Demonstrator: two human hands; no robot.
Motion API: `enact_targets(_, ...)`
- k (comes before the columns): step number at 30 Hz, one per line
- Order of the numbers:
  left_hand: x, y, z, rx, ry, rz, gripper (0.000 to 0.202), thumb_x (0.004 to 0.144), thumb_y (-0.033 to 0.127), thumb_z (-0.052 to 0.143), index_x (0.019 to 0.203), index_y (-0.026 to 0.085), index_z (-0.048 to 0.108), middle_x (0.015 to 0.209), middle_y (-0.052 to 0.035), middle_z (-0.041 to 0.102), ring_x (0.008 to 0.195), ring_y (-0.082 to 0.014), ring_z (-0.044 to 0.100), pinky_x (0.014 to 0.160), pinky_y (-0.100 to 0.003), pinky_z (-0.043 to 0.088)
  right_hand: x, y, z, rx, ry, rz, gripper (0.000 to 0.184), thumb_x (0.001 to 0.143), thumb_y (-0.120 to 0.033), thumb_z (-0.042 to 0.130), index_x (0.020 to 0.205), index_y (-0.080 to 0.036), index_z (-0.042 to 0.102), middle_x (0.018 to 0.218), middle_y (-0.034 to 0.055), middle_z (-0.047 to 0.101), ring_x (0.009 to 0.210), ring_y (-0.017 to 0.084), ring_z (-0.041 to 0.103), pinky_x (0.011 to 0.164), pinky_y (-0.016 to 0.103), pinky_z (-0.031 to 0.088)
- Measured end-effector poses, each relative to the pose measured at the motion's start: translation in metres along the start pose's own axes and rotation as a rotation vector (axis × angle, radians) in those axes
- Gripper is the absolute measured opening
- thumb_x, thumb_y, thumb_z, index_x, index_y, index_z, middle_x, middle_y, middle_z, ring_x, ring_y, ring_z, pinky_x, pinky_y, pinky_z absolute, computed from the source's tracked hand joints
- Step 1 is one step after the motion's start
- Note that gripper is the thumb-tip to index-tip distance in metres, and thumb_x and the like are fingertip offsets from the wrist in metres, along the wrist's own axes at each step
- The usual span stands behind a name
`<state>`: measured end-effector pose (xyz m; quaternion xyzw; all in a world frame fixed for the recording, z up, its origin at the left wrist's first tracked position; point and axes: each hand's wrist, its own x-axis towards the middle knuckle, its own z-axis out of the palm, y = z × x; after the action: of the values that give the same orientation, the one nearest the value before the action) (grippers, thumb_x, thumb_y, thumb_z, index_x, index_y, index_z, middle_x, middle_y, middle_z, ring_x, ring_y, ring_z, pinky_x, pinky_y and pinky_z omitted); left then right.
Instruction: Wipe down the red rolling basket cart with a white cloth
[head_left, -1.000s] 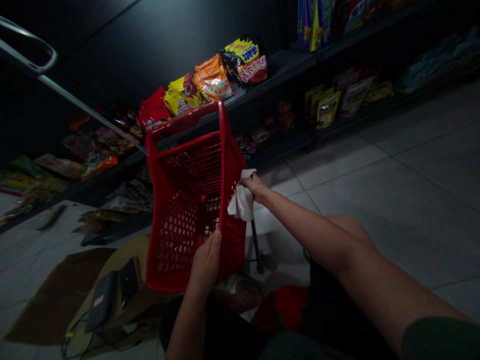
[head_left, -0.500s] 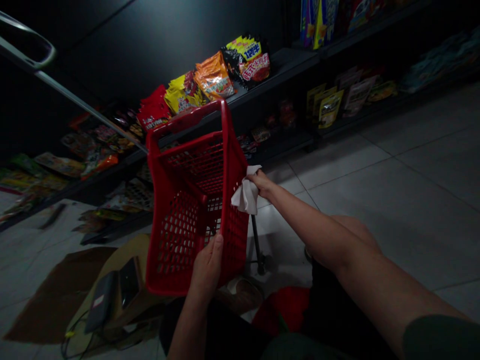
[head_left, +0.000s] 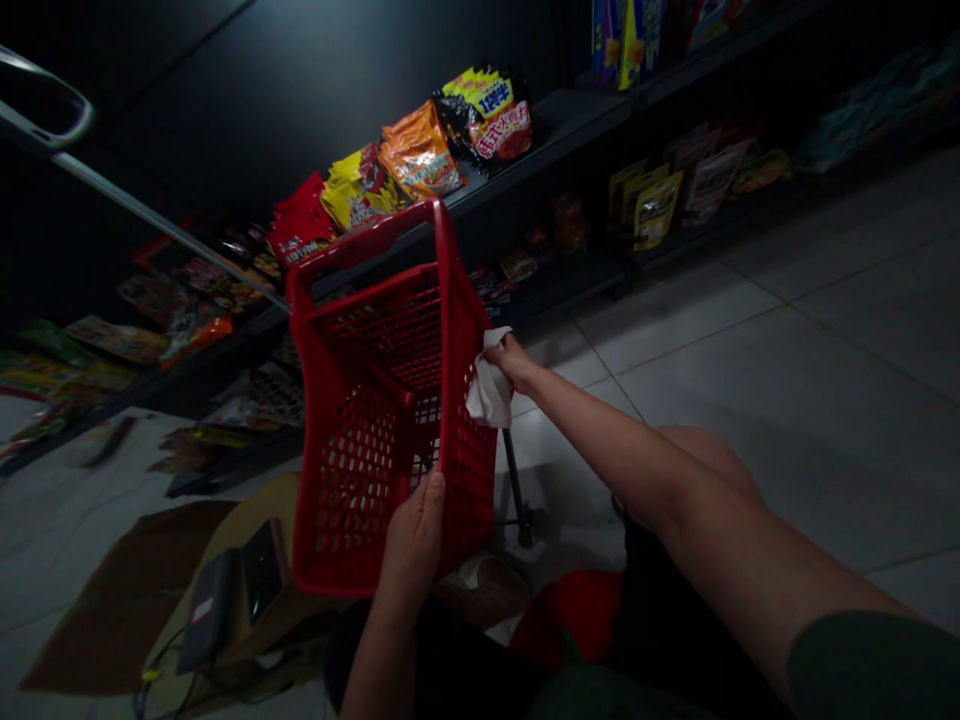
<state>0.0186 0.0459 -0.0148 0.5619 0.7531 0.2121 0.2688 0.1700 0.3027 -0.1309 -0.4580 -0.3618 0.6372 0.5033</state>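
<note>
Currently, your two hands are apart, both at the red basket (head_left: 326,365), which sits tilted directly ahead of you with its hollow facing back your way. Note the long axis: it runs away from you, from the near edge up to the handle (head_left: 367,238) beside the packed shelf (head_left: 574,120). Your left hand (head_left: 416,530) is clasped on the rim (head_left: 448,400) along the basket's right, thumb on top; its other fingers are hidden. Your right hand (head_left: 514,365) pinches a bunched white cloth (head_left: 489,395) at the outer face of the right side wall (head_left: 469,465), farther along that same axis than the left. Key relation: the wall lies leftward of your right hand, with the cloth between, so your right hand is the nearer one to that outer face's far portion. Whether the cloth presses on the wall or hangs just beside it, you cannot tell from this view.
</note>
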Motion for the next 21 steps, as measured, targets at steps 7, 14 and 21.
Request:
enact_targets(7, 0.0, -0.001, 0.0, 0.004, 0.001, -0.036, 0.061, 0.097, 0.053, 0.032, 0.129, 0.012, 0.063, 0.137, -0.0118, 0.06, 0.136, -0.0254, 0.049, 0.116, -0.041, 0.034, -0.001, 0.011, -0.016, 0.127, -0.044, 0.124, 0.046, 0.066, -0.021, 0.073, 0.106, -0.021, 0.051, 0.101, 0.0034, 0.068, 0.084, 0.019, 0.067, 0.084, 0.043, 0.057)
enact_targets(14, 0.0, 0.002, 0.001, 0.014, 0.014, -0.002, 0.057, 0.098, 0.05, 0.033, 0.13, 0.014, 0.063, 0.136, -0.01, 0.062, 0.134, -0.0237, 0.05, 0.115, -0.038, 0.036, 0.004, 0.021, 0.015, 0.033, 0.078, 0.077, 0.051, 0.063, -0.016, 0.068, 0.109, -0.023, 0.048, 0.103, 0.0029, 0.066, 0.096, 0.023, 0.066, 0.09, 0.045, 0.055)
enact_targets(21, -0.002, 0.004, 0.001, 0.023, 0.017, -0.002, 0.058, 0.099, 0.051, 0.031, 0.131, 0.014, 0.062, 0.136, -0.0104, 0.062, 0.135, -0.0233, 0.05, 0.115, -0.038, 0.036, 0.007, 0.031, -0.004, 0.062, 0.013, 0.061, 0.045, 0.069, -0.023, 0.066, 0.11, -0.023, 0.047, 0.105, 0.0041, 0.067, 0.089, 0.021, 0.068, 0.082, 0.042, 0.059)
